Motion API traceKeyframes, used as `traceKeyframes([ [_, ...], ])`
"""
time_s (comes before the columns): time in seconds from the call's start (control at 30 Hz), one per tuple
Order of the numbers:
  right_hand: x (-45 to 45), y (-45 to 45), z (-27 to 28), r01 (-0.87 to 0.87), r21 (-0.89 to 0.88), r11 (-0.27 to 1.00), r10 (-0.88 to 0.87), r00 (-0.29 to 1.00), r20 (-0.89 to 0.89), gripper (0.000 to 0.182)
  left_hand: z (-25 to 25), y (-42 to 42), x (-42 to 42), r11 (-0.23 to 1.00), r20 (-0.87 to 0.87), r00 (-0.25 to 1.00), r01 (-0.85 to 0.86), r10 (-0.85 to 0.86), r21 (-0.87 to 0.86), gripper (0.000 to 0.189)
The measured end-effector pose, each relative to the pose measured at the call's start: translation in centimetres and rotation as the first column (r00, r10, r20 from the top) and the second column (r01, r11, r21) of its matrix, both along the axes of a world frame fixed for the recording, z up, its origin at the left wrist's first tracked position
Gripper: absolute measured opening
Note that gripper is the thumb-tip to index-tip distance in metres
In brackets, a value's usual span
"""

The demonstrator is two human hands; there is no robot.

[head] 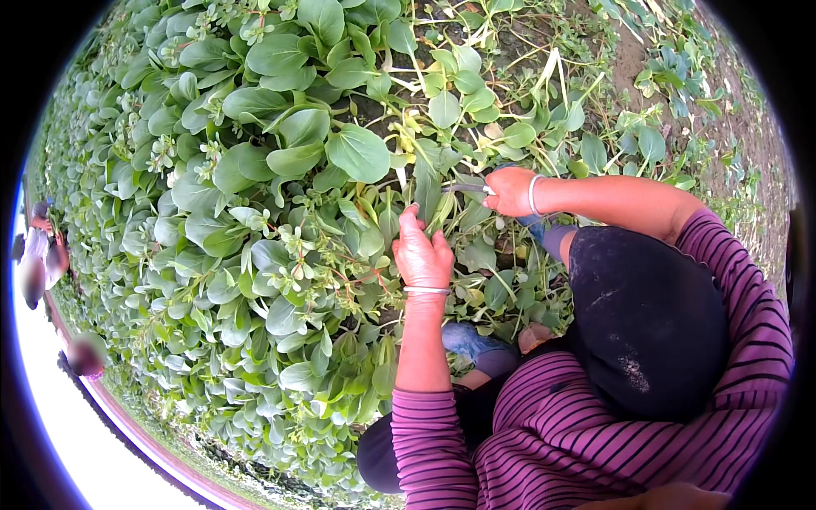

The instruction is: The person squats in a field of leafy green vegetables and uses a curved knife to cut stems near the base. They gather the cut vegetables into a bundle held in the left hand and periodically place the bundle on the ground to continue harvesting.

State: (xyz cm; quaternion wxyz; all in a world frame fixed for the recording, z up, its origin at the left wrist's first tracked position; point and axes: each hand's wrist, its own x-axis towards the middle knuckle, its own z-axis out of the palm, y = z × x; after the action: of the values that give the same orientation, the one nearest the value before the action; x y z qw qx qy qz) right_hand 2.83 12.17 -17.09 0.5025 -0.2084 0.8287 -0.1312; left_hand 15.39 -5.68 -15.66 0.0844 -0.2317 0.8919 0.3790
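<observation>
My left hand [424,255], with a pale bangle at its wrist, has its fingers closed around a long green leaf [427,182] low among the plants. To its upper right, my right hand [512,190] grips a sickle; its handle is mostly hidden in the fist. The sickle's narrow dark blade [465,188] points left towards that leaf, and its tip is hidden behind the greens. A broad-leaved leafy green plant [358,153] grows just beyond my left hand. Yellowed leaves and pale stalks lie around both hands.
Dense leafy greens [236,191] fill the left side, mixed with small-leaved weeds [299,268]. Bare soil [631,60] with scattered cut leaves lies at the upper right. My bent knee [647,325] and blue footwear [475,341] are close by. Other people [44,255] are at the far left edge.
</observation>
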Motion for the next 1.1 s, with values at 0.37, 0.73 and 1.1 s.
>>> traceKeyframes([
  [0.37, -0.2, 4.3, 2.6, 0.008, -0.073, 0.997, -0.003, 0.997, 0.074, 0.034, 0.5, -2.5, -1.2, 0.793, 0.222, 0.93, -0.365, 0.292, 0.487, 0.059],
  [0.73, -1.2, -1.6, 1.5, 0.794, -0.29, 0.535, -0.408, 0.543, 0.734, 0.031, 2.4, -2.9, -1.3, 0.199, 0.441, 0.863, -0.49, 0.246, 0.849, 0.063],
  [1.1, -4.9, -4.7, 6.7, 0.599, -0.741, 0.302, -0.414, 0.783, 0.464, 0.029, 8.8, 0.6, -9.6, 0.992, 0.041, 0.995, 0.092, -0.096, 0.088, 0.073],
])
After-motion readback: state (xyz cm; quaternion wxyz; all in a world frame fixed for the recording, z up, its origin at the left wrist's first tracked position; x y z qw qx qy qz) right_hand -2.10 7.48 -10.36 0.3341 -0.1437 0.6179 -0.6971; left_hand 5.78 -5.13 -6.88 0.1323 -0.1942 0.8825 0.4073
